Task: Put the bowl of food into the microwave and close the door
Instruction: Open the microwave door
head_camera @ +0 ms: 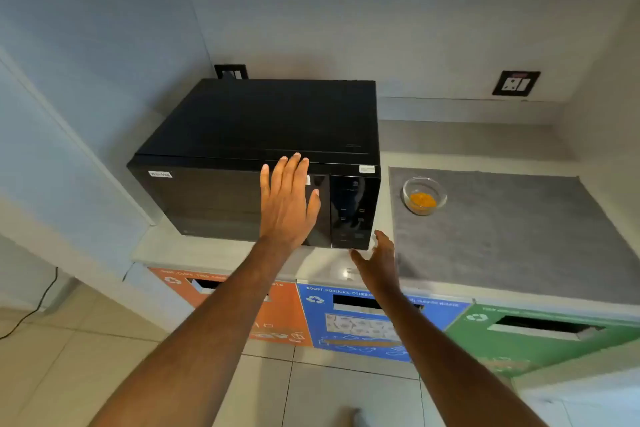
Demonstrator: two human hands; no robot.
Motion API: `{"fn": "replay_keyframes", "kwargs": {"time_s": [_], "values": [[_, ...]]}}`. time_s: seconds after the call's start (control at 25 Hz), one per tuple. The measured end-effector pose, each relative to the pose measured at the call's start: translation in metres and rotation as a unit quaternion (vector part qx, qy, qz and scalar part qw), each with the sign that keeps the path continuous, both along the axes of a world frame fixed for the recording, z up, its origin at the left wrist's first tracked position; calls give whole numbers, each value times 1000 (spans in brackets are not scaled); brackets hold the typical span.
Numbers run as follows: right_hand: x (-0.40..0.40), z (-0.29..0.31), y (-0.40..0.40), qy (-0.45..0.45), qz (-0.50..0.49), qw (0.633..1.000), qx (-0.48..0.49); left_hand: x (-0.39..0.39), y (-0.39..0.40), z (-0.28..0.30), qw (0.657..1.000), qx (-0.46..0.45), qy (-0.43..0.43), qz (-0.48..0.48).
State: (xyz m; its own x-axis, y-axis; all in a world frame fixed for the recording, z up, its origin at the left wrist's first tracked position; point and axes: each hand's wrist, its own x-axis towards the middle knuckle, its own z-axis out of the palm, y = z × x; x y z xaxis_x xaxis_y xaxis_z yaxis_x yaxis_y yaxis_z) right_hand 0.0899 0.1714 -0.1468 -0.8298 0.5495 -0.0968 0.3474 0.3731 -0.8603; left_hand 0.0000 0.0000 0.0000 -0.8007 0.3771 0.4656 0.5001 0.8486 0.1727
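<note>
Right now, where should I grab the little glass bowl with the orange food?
Grip the glass bowl by its rim, coming from above, probably with the right hand, which is nearer. It sits upright and open-topped on the grey mat, clear of the microwave, with nothing crowding its sides.

light: dim, soft | glare: countertop (344, 272) | edges: wide-angle bending | detail: slightly soft

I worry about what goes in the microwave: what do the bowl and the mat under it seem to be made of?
The bowl looks like clear glass, possibly clear plastic: the orange food shows through its shiny wall. The mat looks like matte grey felt or woven fabric, with a mottled, dull surface.
</note>
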Motion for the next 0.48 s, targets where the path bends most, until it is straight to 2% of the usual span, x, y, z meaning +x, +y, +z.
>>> {"fn": "replay_keyframes", "kwargs": {"time_s": [0.48], "values": [[-36, -31, -24, 60, -78, 995, -30, -2, 11, -12, 998, 52, 11, 42]]}}
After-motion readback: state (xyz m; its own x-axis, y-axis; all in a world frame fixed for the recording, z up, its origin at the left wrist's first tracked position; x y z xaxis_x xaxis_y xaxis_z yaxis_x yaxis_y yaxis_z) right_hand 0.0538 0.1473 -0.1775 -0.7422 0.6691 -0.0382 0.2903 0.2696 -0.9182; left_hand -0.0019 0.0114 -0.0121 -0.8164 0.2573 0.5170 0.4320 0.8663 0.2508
